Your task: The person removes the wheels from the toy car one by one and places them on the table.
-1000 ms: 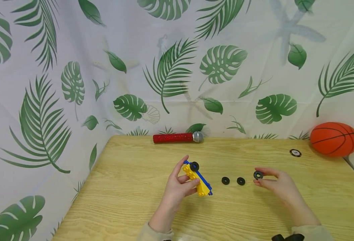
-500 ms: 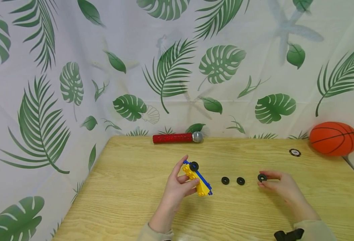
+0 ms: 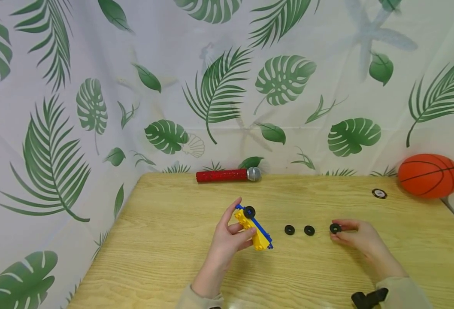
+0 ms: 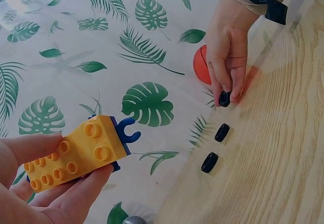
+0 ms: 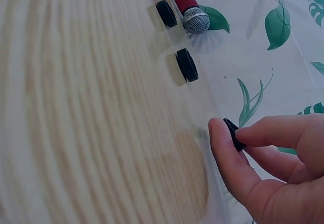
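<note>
My left hand (image 3: 228,242) grips a yellow and blue toy car (image 3: 258,238) above the table, tilted, with one black wheel (image 3: 249,212) on its upper end. In the left wrist view the car's yellow studs and a blue hook (image 4: 129,131) at its end show. To the right, my right hand (image 3: 360,238) pinches a black toy tire (image 5: 234,134) between thumb and fingers, close over the tabletop. Two more black tires, a nearer one (image 3: 309,230) and a farther one (image 3: 289,230), lie flat in a row between the hands.
On the wooden table (image 3: 165,223), a red microphone (image 3: 227,175) with a silver head lies along the back edge. A black and white chip (image 3: 379,193) and an orange basketball (image 3: 430,176) are at the back right. A leaf-print curtain (image 3: 227,86) hangs behind.
My right hand has moved slightly right and down with the tire, away from the two on the table. The left hand and the car stay in place.
</note>
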`<state>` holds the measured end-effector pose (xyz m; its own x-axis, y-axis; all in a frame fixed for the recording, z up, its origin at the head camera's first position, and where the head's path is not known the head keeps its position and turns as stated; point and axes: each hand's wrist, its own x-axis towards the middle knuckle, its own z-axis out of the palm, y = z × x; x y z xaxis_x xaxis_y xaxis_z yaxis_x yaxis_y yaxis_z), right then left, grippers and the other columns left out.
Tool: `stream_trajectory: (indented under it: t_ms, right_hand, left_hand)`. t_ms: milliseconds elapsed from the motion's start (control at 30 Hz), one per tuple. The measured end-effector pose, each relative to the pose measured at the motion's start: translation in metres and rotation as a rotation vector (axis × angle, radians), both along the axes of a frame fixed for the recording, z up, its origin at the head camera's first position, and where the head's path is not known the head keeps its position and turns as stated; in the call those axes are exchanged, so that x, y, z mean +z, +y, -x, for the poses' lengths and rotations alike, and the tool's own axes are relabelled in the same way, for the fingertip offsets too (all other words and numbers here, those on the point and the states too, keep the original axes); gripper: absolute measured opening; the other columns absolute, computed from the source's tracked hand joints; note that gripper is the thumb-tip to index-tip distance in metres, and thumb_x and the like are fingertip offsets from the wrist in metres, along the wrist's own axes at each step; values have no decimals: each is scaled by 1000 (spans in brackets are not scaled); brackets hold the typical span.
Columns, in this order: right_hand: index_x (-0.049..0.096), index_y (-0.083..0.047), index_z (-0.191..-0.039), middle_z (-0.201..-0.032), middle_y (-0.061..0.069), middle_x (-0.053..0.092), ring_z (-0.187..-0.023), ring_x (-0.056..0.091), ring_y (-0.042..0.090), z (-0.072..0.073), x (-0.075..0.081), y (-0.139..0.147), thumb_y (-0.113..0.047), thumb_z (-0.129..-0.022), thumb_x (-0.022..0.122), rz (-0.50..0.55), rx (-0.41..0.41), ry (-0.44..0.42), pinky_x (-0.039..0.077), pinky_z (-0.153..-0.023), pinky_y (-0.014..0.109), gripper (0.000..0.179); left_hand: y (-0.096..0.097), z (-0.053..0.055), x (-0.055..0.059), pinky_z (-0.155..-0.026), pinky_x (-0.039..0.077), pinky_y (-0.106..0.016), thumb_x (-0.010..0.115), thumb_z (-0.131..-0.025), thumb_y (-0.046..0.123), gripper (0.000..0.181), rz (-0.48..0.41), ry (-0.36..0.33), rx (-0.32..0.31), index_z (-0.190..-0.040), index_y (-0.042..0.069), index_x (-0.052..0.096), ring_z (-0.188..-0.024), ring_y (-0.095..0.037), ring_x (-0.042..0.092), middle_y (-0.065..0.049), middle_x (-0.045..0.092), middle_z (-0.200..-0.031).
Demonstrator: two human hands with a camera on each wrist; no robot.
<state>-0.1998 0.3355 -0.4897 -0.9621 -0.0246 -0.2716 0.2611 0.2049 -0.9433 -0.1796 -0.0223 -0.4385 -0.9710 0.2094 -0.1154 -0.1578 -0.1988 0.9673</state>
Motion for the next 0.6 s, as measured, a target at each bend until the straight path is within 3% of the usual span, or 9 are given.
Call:
stream_trajectory:
  t_ms: [167, 367, 600]
  right_hand:
    - [23, 26, -142, -132, 48, 31, -83, 70, 6, 0, 1, -1, 16, -94, 47, 24, 12, -13, 60, -81, 26, 54]
    - [24, 28, -139, -123, 39, 39, -81, 71, 7, 1, 1, -2, 16, -94, 47, 6, 14, -8, 60, -80, 26, 52]
    - [24, 28, -140, -128, 44, 38, -80, 71, 9, 4, -2, 1, 16, -94, 48, 9, 10, -27, 60, -78, 27, 53]
  left_hand:
    - [0, 0, -1, -82, 60, -44, 70, -88, -2, 77, -8, -2, -5, -149, 36, 41, -94, -24, 72, -20, 72, -110]
    - [0, 0, -2, -82, 60, -45, 71, -88, -2, 78, -8, 1, -5, -150, 35, 40, -94, -25, 72, -20, 73, -110]
    - [0, 1, -3, -81, 61, -44, 71, -88, -1, 78, -3, -2, 1, -149, 36, 40, -93, -25, 73, -19, 73, -110]
